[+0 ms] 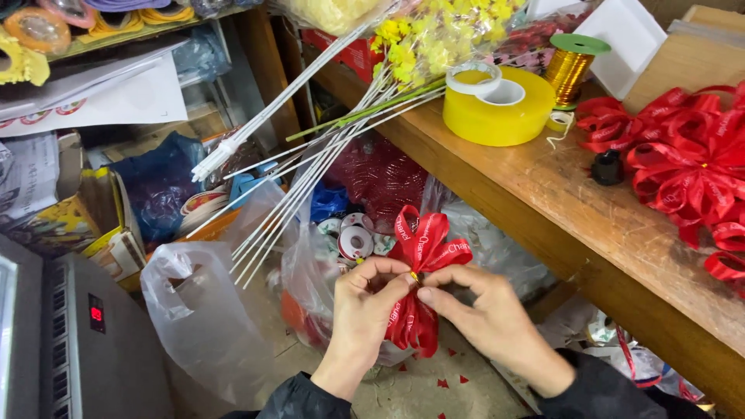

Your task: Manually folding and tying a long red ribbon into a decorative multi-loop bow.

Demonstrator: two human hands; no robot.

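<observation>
Both my hands pinch the middle of a red ribbon bow (423,248) with white lettering, held below the table edge. My left hand (365,306) grips the bow's centre from the left, thumb and fingers closed on it. My right hand (485,310) meets it from the right, fingertips at a small gold wire at the knot. Loops fan out above my fingers and more ribbon hangs below them. A pile of finished red bows (683,155) lies on the wooden table (559,194) at the right.
A big yellow tape roll (500,105) with a smaller white roll on it, a gold wire spool (570,66) and a small black cap (607,167) sit on the table. White stems and yellow flowers (419,39) stick out over the edge. Plastic bags (202,310) with ribbon rolls stand on the floor.
</observation>
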